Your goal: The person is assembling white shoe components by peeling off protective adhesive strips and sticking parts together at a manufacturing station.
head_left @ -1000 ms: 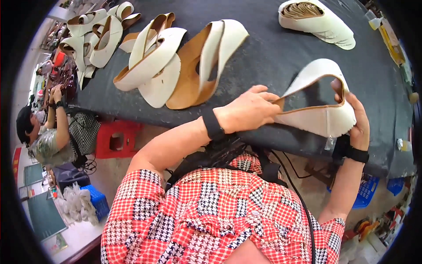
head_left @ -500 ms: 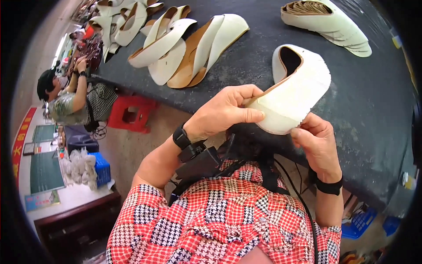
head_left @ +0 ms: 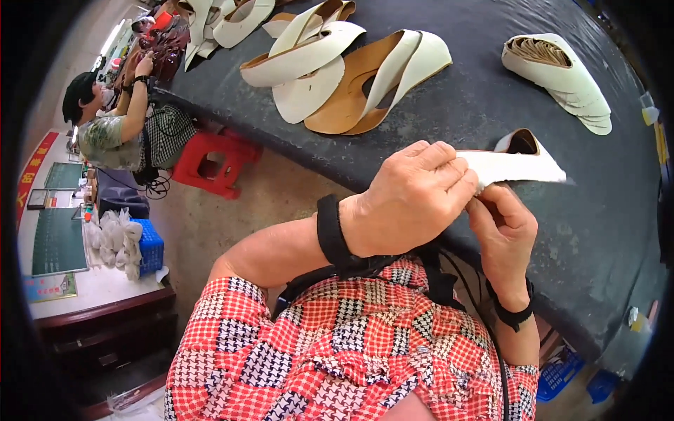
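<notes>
— What do we have nearest us?

— Our left hand (head_left: 411, 196), curled over, fingers pressed together and pinching the near end of a white shoe upper (head_left: 516, 165). Our right hand (head_left: 502, 224) sits just under it, thumb and forefinger nipping the same end. Both wrists wear black bands.

— And the upper itself?

— A flat, smooth, leather-like piece, white outside, with a brown lining showing at its curved opening. We hold it just over the near edge of the table (head_left: 491, 91), its far end pointing toward the right edge.

— What is the table like?

— Dark and matt, with a slightly rough, felt-like surface, speckled with pale dust near the right corner.

— Further off?

— Mid-table we see a loose pile of cut pieces (head_left: 351, 70): long curved white shapes lying on tan ones, some with a serrated edge. Toward the far right edge lies a neat stack (head_left: 562, 77) of white uppers, fanned like shells, tan inside.

— Beyond the table?

— Past its left edge a red plastic stool (head_left: 214, 158) stands on the floor, and another person (head_left: 112, 119) bends over the table's far left corner, hands on something dark red and glossy.
</notes>
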The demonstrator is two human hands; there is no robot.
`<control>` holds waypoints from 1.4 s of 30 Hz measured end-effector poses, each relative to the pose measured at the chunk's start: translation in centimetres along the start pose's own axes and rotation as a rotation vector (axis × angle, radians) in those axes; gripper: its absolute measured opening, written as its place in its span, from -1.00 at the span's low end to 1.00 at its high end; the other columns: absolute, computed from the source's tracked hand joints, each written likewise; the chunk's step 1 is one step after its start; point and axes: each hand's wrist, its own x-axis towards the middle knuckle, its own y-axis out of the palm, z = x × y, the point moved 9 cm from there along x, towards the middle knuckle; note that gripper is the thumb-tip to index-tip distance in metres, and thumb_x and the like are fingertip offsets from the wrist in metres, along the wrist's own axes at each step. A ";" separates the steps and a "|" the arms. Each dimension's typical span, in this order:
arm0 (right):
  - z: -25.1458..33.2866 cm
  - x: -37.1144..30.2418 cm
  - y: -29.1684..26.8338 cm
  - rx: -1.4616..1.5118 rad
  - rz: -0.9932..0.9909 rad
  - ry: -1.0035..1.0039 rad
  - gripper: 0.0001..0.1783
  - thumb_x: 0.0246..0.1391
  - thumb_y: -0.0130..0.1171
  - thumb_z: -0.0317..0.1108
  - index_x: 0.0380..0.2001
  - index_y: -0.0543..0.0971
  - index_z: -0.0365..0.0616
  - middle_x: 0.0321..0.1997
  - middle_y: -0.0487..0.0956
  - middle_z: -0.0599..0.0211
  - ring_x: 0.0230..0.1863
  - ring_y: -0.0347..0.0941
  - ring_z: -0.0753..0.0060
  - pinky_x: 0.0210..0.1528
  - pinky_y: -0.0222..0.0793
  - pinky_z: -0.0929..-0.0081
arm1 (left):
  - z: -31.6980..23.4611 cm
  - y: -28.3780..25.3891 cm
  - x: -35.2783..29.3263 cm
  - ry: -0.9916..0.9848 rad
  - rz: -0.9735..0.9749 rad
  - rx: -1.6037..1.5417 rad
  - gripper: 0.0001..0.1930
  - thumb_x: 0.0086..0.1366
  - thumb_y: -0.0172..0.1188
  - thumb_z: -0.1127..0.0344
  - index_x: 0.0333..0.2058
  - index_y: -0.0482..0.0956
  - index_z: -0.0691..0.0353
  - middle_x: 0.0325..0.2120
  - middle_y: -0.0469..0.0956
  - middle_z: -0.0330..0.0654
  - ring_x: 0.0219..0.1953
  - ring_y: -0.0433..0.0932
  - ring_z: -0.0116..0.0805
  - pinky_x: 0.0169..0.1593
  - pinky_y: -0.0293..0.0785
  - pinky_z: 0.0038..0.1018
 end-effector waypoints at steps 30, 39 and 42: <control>-1.3 0.7 1.3 1.809 0.113 0.496 -0.89 0.01 -0.11 -0.50 -0.35 0.36 -0.23 -0.56 0.32 0.46 -0.71 0.04 0.74 -0.78 -0.04 0.81 | 5.9 0.4 0.3 -0.348 -0.238 -1.054 -0.60 0.02 0.26 0.27 -0.16 0.41 0.29 -0.28 0.45 -0.15 -0.18 0.42 -0.39 -0.09 0.34 -0.49; 1.2 -1.1 -6.4 0.148 -0.380 -0.005 -0.76 -0.06 0.09 -0.63 -0.27 0.40 -0.21 -0.42 0.42 0.50 -0.47 0.28 0.78 -0.48 0.21 0.81 | 5.5 4.9 0.0 -0.732 -0.006 -1.597 -0.75 0.25 0.03 0.34 -0.12 0.39 0.29 -0.28 0.50 -0.28 -0.25 0.46 -0.59 -0.14 0.39 -0.60; 5.2 -1.6 -4.0 -0.238 -0.114 -0.375 -0.74 -0.21 0.20 -0.65 -0.36 0.46 -0.23 -0.41 0.47 0.34 -0.53 0.36 0.68 -0.49 0.30 0.75 | 5.5 5.0 -0.5 -0.753 -0.055 -1.534 -0.76 0.25 0.02 0.35 -0.13 0.39 0.28 -0.27 0.50 -0.28 -0.24 0.46 -0.58 -0.14 0.39 -0.60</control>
